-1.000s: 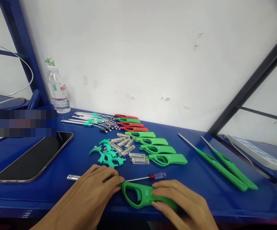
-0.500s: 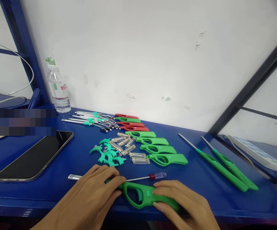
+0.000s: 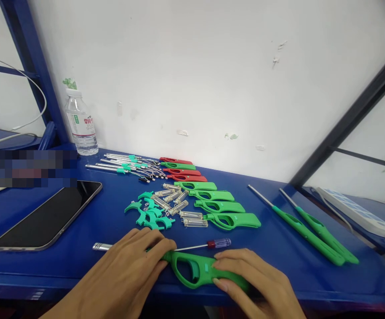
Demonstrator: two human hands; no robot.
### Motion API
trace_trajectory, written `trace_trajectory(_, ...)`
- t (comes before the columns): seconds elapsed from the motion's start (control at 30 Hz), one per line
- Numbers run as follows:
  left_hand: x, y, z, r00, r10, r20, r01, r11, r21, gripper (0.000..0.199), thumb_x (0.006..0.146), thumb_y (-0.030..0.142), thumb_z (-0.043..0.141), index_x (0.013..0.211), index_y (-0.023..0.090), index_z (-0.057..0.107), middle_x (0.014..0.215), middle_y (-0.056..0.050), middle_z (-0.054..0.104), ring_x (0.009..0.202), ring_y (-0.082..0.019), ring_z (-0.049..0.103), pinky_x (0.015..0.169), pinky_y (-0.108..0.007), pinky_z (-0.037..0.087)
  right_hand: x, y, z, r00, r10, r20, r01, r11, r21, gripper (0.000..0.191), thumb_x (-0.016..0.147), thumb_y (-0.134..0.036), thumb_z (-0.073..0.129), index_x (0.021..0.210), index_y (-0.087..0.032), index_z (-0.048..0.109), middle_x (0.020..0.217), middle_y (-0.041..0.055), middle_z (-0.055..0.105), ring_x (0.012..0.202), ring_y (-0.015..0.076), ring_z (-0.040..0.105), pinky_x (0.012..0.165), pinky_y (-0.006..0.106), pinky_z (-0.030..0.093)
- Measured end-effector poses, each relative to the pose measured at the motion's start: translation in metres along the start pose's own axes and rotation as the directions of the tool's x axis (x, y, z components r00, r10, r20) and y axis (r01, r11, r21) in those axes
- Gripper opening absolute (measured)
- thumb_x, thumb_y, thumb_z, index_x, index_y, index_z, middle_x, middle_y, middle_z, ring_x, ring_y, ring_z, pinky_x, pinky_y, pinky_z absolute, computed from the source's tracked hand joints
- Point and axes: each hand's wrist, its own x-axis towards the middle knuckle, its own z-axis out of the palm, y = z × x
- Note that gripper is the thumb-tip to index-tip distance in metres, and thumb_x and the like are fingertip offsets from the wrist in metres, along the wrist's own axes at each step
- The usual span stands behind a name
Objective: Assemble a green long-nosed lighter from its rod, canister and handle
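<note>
A green long-nosed gas lighter [image 3: 201,269] lies across the front of the table, held between both hands. My left hand [image 3: 131,266] is closed around its neck, and the silver tip of the barrel sticks out to the left. My right hand [image 3: 254,277] grips the handle's right end with thumb and fingers. Inside the loop a teal trigger shows. Just behind the lighter lies a screwdriver [image 3: 219,243] with a clear purple and red handle; my left hand hides its tip. Teal trigger pieces [image 3: 151,215] and clear fuel tanks [image 3: 194,219] lie beyond the hands.
Green handle shells [image 3: 234,220] and red ones [image 3: 187,178] are lined up behind. Metal barrels with wires [image 3: 108,168] lie at the back left. Two whole green lighters [image 3: 308,235] rest on the right. A phone [image 3: 46,217] and a water bottle [image 3: 81,126] stand left.
The lighter and my left hand have shifted very slightly, the barrel tip a touch further left. Both hands keep their hold; the other parts lie unchanged.
</note>
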Motion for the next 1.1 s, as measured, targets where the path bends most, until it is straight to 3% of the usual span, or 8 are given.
trace_trajectory(0.13, 0.001, 0.002, -0.003, 1.0, -0.001, 0.015, 0.001, 1.0, 0.003, 0.031, 0.109, 0.009, 0.042, 0.113, 0.029, 0.065, 0.115, 0.001, 0.08, 0.098, -0.022, 0.079, 0.087, -0.035, 0.06, -0.001, 0.0, 0.001, 0.999, 0.018, 0.042, -0.019, 1.0, 0.025, 0.015, 0.108, -0.029, 0.075, 0.121, -0.034, 0.079, 0.119, -0.0002, 0.082, 0.109, 0.0169, 0.081, 0.096, 0.019, 0.064)
trace_trajectory(0.3, 0.001, 0.003, -0.003, 1.0, 0.011, -0.007, -0.011, 1.0, -0.022, 0.035, 0.11, 0.008, 0.037, 0.106, 0.028, 0.066, 0.113, 0.0, 0.081, 0.096, -0.021, 0.078, 0.087, -0.034, 0.06, -0.003, 0.0, 0.004, 0.993, 0.069, 0.095, -0.073, 0.997, 0.036, 0.016, 0.11, -0.026, 0.071, 0.122, -0.034, 0.079, 0.122, 0.0041, 0.077, 0.107, 0.0191, 0.081, 0.093, 0.024, 0.066)
trace_trajectory(0.43, 0.004, 0.004, -0.004, 0.999, -0.018, -0.037, 0.014, 0.995, -0.102, 0.037, 0.11, 0.01, 0.038, 0.104, 0.028, 0.069, 0.108, 0.002, 0.08, 0.096, -0.019, 0.078, 0.09, -0.032, 0.06, -0.001, -0.002, 0.004, 0.997, 0.035, 0.074, -0.039, 0.998, 0.058, 0.015, 0.11, -0.025, 0.071, 0.12, -0.032, 0.079, 0.12, 0.0063, 0.077, 0.103, 0.0205, 0.081, 0.088, 0.025, 0.067)
trace_trajectory(0.63, 0.014, 0.01, -0.006, 0.996, -0.082, -0.047, 0.073, 0.983, -0.171, 0.045, 0.109, 0.01, 0.033, 0.086, 0.026, 0.069, 0.093, 0.0, 0.077, 0.081, -0.019, 0.076, 0.08, -0.032, 0.062, 0.009, -0.008, 0.0, 0.998, -0.04, 0.046, 0.034, 0.993, 0.109, 0.02, 0.109, -0.021, 0.071, 0.125, -0.031, 0.077, 0.115, 0.0056, 0.079, 0.099, 0.0213, 0.08, 0.088, 0.029, 0.068)
trace_trajectory(0.9, 0.004, 0.007, -0.007, 0.999, -0.05, -0.012, 0.048, 0.989, -0.143, 0.038, 0.107, 0.009, 0.04, 0.107, 0.029, 0.072, 0.108, 0.0, 0.077, 0.096, -0.018, 0.077, 0.093, -0.031, 0.061, 0.013, -0.004, -0.001, 0.987, 0.103, 0.124, -0.12, 0.982, 0.145, 0.008, 0.106, -0.029, 0.076, 0.103, -0.031, 0.083, 0.11, 0.0021, 0.077, 0.094, 0.0163, 0.079, 0.082, 0.02, 0.062)
trace_trajectory(1.1, -0.006, 0.003, -0.012, 0.999, 0.033, -0.012, -0.033, 0.999, 0.018, 0.044, 0.1, 0.008, 0.049, 0.131, 0.032, 0.07, 0.12, 0.001, 0.079, 0.105, -0.021, 0.078, 0.088, -0.033, 0.06, 0.016, 0.0, -0.005, 0.981, 0.112, 0.158, -0.136, 0.979, 0.149, 0.001, 0.1, -0.031, 0.084, 0.099, -0.032, 0.084, 0.112, 0.0016, 0.077, 0.096, 0.0173, 0.079, 0.085, 0.021, 0.062)
